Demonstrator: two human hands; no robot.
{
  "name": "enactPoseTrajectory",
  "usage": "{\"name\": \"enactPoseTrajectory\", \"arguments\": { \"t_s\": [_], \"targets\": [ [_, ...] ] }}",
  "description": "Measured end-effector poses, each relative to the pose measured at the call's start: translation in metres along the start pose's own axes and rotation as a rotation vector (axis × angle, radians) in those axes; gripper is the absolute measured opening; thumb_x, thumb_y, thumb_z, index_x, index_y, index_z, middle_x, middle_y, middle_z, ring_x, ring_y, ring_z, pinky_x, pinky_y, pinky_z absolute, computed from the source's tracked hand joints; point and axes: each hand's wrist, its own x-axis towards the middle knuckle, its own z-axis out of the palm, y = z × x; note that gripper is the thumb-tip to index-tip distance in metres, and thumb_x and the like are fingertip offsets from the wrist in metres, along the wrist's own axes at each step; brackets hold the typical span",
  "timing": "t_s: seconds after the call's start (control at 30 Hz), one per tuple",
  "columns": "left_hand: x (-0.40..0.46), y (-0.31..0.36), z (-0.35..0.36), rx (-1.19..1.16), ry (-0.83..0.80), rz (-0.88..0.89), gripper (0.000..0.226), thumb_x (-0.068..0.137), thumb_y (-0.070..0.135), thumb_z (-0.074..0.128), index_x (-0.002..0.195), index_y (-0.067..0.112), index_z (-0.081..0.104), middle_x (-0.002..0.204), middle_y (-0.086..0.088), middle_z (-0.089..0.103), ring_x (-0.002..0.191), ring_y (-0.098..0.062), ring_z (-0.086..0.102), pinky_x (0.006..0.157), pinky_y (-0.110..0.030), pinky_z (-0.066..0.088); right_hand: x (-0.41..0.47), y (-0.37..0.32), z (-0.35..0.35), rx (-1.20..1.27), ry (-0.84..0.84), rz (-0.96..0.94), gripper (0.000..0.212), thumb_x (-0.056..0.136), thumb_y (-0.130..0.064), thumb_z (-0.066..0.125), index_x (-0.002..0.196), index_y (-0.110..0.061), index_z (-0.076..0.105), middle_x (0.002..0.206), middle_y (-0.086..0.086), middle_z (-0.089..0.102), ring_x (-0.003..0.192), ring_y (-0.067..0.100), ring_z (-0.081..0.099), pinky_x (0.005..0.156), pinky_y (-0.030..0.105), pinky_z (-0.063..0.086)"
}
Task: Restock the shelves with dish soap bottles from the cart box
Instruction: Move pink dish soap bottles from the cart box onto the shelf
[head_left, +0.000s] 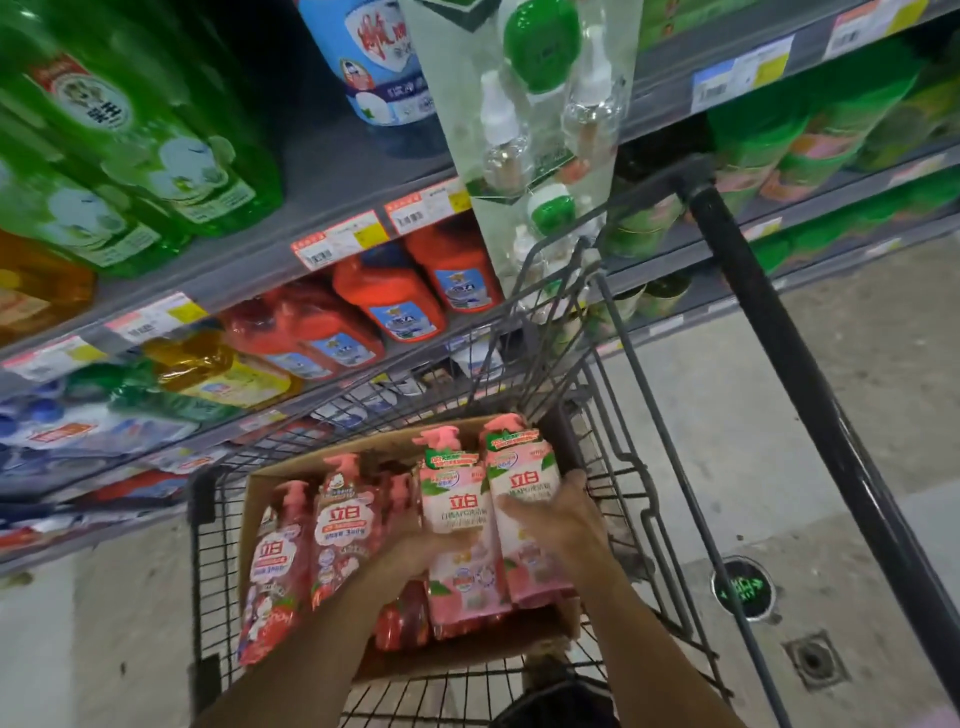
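- Right hand (558, 514): fingers spread and wrapped over the front of the right pale pink bottle (524, 499), grasping it from the 3 o'clock side.
- Left hand (410, 553): reaches against the left side of the left pale pink bottle (454, 525); its fingers are largely hidden behind the bottle, so the grip state cannot be told.
- The two pale pink bottles sit side by side, touching, at the 3 o'clock end of the cardboard box (291, 470). Their long axes run from 6 to 12 o'clock in the view, pink pump heads pointing toward 12 o'clock, labels facing the camera.
- Red dish soap bottles (306, 545) occupy the 9 o'clock part of the box, same orientation, pump heads toward 12 o'clock, leaning slightly.
- The box rests in the basket of a black wire cart (631, 499); the cart handle bar (810, 415) runs diagonally from 1 o'clock to 5 o'clock.
- Grey metal shelves (322, 171) stand at 9 to 12 o'clock of the cart, carrying green, orange, red and blue bottles, with price tags (340, 240) on the shelf edges.
- A hanging blister-pack strip (530, 104) with green caps is at 12 o'clock.
- The floor (857, 364) is pale speckled concrete, with a square drain (813, 660) and a round green-marked disc (742, 587) at 4 o'clock.
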Motion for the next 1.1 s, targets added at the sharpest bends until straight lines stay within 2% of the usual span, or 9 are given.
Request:
{"name": "enactPoseTrajectory", "arguments": {
  "t_s": [0.13,0.23,0.4,0.5,0.63,0.8,0.87,0.97,1.1],
  "targets": [
    [-0.011,-0.009,0.0,-0.14,0.01,0.049,0.052,0.068,0.02,0.088,0.111,0.029,0.06,0.108,0.003,0.074,0.099,-0.014,0.07,0.095,-0.043,0.054,-0.004,0.011,-0.002,0.087,-0.003,-0.026,0.078,0.058,-0.064,0.082,0.11,-0.029,0.036,0.09,-0.009,0.066,0.092,0.02,0.066,0.085,0.045,0.056],
    [-0.02,-0.025,-0.007,-0.23,-0.019,0.094,0.068,0.066,0.016,0.088,0.124,0.028,0.054,0.112,0.002,0.074,0.105,-0.018,0.07,0.098,-0.046,0.052,-0.013,0.02,0.005,0.214,-0.045,-0.041,0.08,0.053,-0.062,0.086,0.112,-0.034,0.04,0.094,-0.009,0.069,0.091,0.016,0.068,0.086,0.045,0.057],
    [-0.047,-0.051,-0.023,-0.348,-0.049,0.188,0.058,0.075,0.007,0.08,0.125,0.022,0.054,0.118,-0.006,0.072,0.106,-0.024,0.07,0.092,-0.045,0.054,-0.04,0.025,0.017,0.337,-0.092,-0.164,0.071,0.055,-0.048,0.092,0.109,-0.04,0.047,0.097,-0.012,0.072,0.086,0.009,0.072,0.08,0.04,0.061],
    [-0.062,-0.066,-0.038,-0.402,0.0,0.236,0.067,0.066,0.01,0.087,0.124,0.02,0.056,0.115,-0.006,0.073,0.104,-0.024,0.071,0.092,-0.045,0.054,-0.057,0.02,0.027,0.366,-0.085,-0.236,0.093,0.042,-0.057,0.093,0.122,-0.035,0.051,0.098,-0.016,0.075,0.088,0.006,0.073,0.08,0.039,0.062],
    [-0.085,-0.089,-0.063,-0.468,0.036,0.345,0.089,0.05,0.016,0.094,0.13,0.017,0.053,0.117,-0.01,0.072,0.107,-0.028,0.069,0.091,-0.047,0.055,-0.083,0.01,0.044,0.358,-0.128,-0.335,0.1,0.032,-0.063,0.093,0.12,-0.032,0.056,0.097,-0.014,0.076,0.088,0.006,0.074,0.079,0.042,0.062],
    [-0.13,-0.133,-0.096,-0.572,0.139,0.482,0.086,0.051,0.009,0.093,0.128,0.018,0.056,0.114,-0.009,0.073,0.104,-0.028,0.07,0.088,-0.048,0.056,-0.146,-0.009,0.072,0.297,-0.064,-0.508,0.077,0.049,-0.045,0.098,0.112,-0.031,0.055,0.087,-0.019,0.075,0.077,-0.004,0.071,0.075,0.03,0.06],
    [-0.15,-0.161,-0.111,-0.595,0.192,0.532,0.076,0.058,0.004,0.091,0.125,0.019,0.058,0.11,-0.006,0.074,0.099,-0.025,0.072,0.077,-0.041,0.06,-0.178,-0.015,0.09,0.28,-0.076,-0.571,0.075,0.049,-0.041,0.098,0.11,-0.029,0.057,0.092,-0.015,0.076,0.077,-0.003,0.072,0.073,0.031,0.061],
    [-0.188,-0.214,-0.133,-0.668,0.29,0.594,0.057,0.071,-0.004,0.082,0.117,0.02,0.06,0.1,-0.001,0.077,0.089,-0.018,0.074,0.063,-0.03,0.059,-0.239,-0.022,0.128,0.234,-0.093,-0.686,0.06,0.056,-0.032,0.097,0.101,-0.027,0.058,0.082,-0.02,0.072,0.069,-0.012,0.066,0.058,0.014,0.053],
    [-0.236,-0.293,-0.173,-0.739,0.48,0.684,0.054,0.062,0.0,0.086,0.11,0.014,0.065,0.094,0.001,0.077,0.081,-0.006,0.073,0.063,-0.021,0.057,-0.309,-0.023,0.199,0.193,-0.153,-0.815,0.061,0.054,-0.021,0.098,0.101,-0.024,0.06,0.085,-0.009,0.077,0.074,0.002,0.073,0.065,0.025,0.06]
  ]
}}
